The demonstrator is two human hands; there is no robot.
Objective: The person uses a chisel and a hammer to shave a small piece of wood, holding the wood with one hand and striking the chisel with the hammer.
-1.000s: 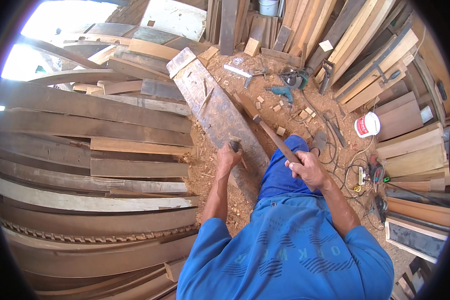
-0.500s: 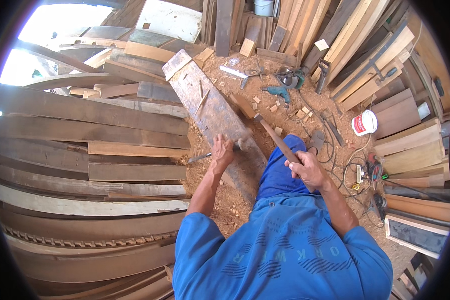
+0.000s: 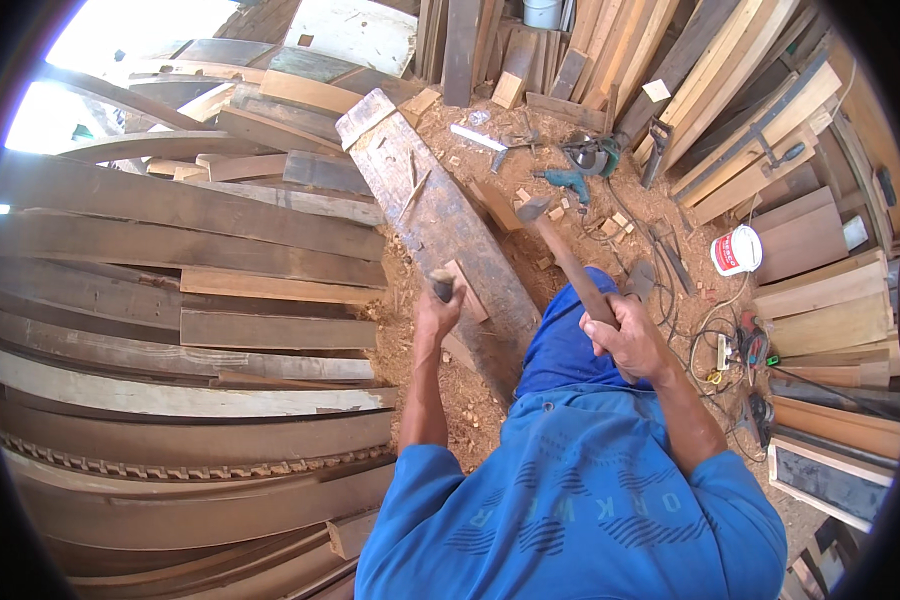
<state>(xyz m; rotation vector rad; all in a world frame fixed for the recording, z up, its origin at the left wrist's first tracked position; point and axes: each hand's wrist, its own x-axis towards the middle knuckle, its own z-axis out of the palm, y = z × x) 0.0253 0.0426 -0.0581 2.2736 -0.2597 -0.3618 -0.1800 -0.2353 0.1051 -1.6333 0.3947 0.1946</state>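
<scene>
Blue shirt [image 3: 570,500] and trousers [image 3: 560,350] fill the bottom here, with a scuffed plank [image 3: 495,265] slanting away up and left of the thigh. Right hand [image 3: 625,335] has its fingers wrapped snug round a hammer [image 3: 573,265] by its wooden handle, head end pointing away from the body, off to the plank's right in the view. Left hand [image 3: 437,312] is closed up too, fingers curled round a short tool [image 3: 442,284]; a dark and tan end pokes out the top of the fist, but I can't tell what the other end looks like. That fist is by the plank's left edge, right beside a small flat block [image 3: 470,292] lying on the plank. Can't tell if they touch. Couple of thin strips [image 3: 413,196] further up. Teal drill [image 3: 567,183] on the floor beyond, shavings [image 3: 465,430] everywhere, boards [image 3: 170,240] piled along the left.
</scene>
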